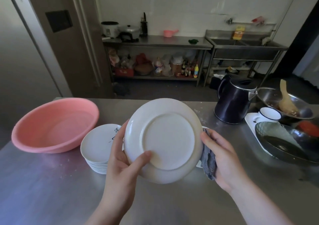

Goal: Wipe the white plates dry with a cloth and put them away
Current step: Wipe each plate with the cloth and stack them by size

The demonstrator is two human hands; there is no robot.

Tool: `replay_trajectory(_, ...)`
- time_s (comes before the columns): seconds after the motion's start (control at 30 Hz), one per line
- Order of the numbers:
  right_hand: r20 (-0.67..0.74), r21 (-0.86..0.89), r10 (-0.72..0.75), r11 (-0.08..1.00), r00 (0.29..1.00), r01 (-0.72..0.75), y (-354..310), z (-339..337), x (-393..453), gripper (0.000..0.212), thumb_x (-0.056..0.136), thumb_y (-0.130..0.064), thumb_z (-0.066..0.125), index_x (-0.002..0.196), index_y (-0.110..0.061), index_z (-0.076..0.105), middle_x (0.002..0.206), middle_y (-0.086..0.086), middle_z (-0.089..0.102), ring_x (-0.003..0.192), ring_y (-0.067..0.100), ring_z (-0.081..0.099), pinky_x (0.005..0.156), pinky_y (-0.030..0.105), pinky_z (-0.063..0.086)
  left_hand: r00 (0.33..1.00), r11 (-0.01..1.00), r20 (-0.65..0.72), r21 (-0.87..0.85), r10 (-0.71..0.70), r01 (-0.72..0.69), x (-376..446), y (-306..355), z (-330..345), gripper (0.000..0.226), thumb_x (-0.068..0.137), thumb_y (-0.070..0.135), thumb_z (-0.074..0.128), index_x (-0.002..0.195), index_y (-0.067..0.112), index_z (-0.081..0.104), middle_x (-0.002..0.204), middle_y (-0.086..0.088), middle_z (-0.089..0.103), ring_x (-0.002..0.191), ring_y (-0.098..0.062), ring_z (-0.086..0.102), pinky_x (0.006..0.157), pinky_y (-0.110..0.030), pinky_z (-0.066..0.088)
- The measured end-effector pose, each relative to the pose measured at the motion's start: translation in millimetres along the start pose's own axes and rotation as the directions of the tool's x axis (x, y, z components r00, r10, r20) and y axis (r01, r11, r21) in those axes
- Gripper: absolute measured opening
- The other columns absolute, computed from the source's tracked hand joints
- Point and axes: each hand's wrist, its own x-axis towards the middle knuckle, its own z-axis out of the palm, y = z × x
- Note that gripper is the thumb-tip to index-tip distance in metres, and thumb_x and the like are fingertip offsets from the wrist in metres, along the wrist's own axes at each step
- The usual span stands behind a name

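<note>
A white plate (165, 138) is held upright above the steel counter, its underside facing me. My left hand (124, 157) grips its left rim, thumb on the base ring. My right hand (222, 155) holds a grey-blue cloth (208, 161) against the plate's right edge. A stack of several white plates (96, 148) sits on the counter left of my left hand; the top one has black marks. A sliver of more white plates (200, 163) shows behind the held plate and the cloth.
A pink plastic basin (51, 126) stands at the left of the steel counter (51, 181). On the right are a dark kettle (233, 100), a white mug (267, 115), a metal bowl with a wooden spoon (284, 104) and a dark pan (284, 143) on a tray.
</note>
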Motion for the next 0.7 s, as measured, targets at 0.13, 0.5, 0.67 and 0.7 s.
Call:
replay_trajectory(0.13, 0.025, 0.058, 0.000, 0.998, 1.000, -0.002, -13.8, 1.1, -1.4, 0.040, 0.076, -0.033, 0.061, 0.100, -0.001, 0.059, 0.050, 0.005, 0.051, 0.035, 0.015, 0.045, 0.035, 0.015, 0.031, 0.996, 0.994, -0.008, -0.069, -0.086, 0.085, 2.4, 6.4, 1.5, 0.072, 0.067, 0.007, 0.071, 0.129, 0.040, 0.057, 0.127, 0.002, 0.066, 0.117, -0.021, 0.063, 0.090, -0.039, 0.049)
replay_trajectory(0.5, -0.062, -0.231, -0.286, 0.936, 0.956, 0.265, -10.6, -3.4, 6.5, 0.015, 0.093, -0.016, 0.060, 0.103, -0.027, 0.064, 0.111, 0.000, 0.068, 0.107, 0.019, 0.063, 0.093, 0.038, 0.048, 0.994, 0.996, 0.058, -0.009, -0.091, 0.092, -10.5, 4.8, -3.0, 0.072, 0.055, 0.023, 0.076, 0.121, 0.046, 0.062, 0.126, 0.005, 0.067, 0.116, -0.015, 0.063, 0.085, -0.020, 0.054)
replay_trajectory(0.67, 0.083, -0.586, -0.496, 0.677, 0.864, 0.445, -19.4, 13.9, 3.5, 0.020, 0.082, -0.019, 0.074, 0.097, -0.031, 0.068, 0.099, -0.018, 0.070, 0.098, 0.000, 0.063, 0.083, 0.017, 0.046, 0.996, 0.998, 0.085, 0.060, -0.025, 0.019, -13.8, 6.2, 2.9, 0.071, 0.057, 0.022, 0.076, 0.123, 0.042, 0.061, 0.128, 0.013, 0.065, 0.118, -0.005, 0.060, 0.088, -0.013, 0.048)
replay_trajectory(0.7, 0.104, -0.606, -0.535, 0.635, 0.839, 0.480, -19.9, 18.5, 4.0, 0.022, 0.081, -0.017, 0.076, 0.096, -0.031, 0.069, 0.100, -0.018, 0.070, 0.100, 0.001, 0.062, 0.083, 0.013, 0.044, 0.996, 0.997, 0.089, 0.075, -0.013, 0.007, -14.1, 6.8, 4.6, 0.071, 0.059, 0.019, 0.076, 0.125, 0.039, 0.059, 0.126, 0.015, 0.065, 0.116, -0.003, 0.060, 0.086, -0.012, 0.048)
